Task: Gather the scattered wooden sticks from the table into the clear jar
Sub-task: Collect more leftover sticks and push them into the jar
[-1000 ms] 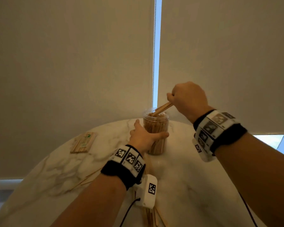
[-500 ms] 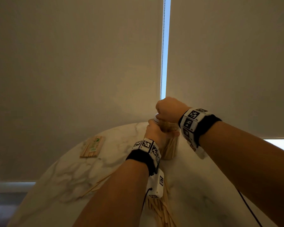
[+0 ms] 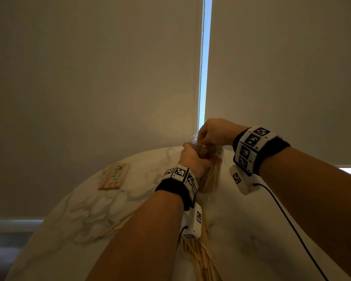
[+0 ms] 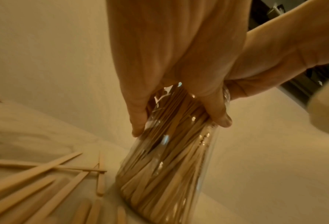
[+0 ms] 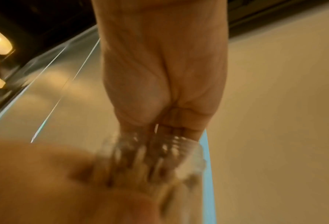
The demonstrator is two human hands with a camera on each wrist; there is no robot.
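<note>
Head view: the clear jar (image 3: 209, 175), packed with wooden sticks, stood on the marble table (image 3: 73, 216) and was gripped round its upper wall by the left hand (image 3: 195, 161), while the right hand (image 3: 215, 131) was held at the jar mouth with fingers curled downward, loose sticks (image 3: 201, 258) and a wrapped bundle (image 3: 114, 176) being left on the table. Left wrist view: the fingers (image 4: 138, 115) and thumb were seen clamped on the jar (image 4: 165, 174), with scattered sticks (image 4: 50, 174) lying just beside its base. Right wrist view: the right hand (image 5: 159, 84) was seen blurred over the jar rim (image 5: 190, 151), and whether anything was pinched could not be told.
</note>
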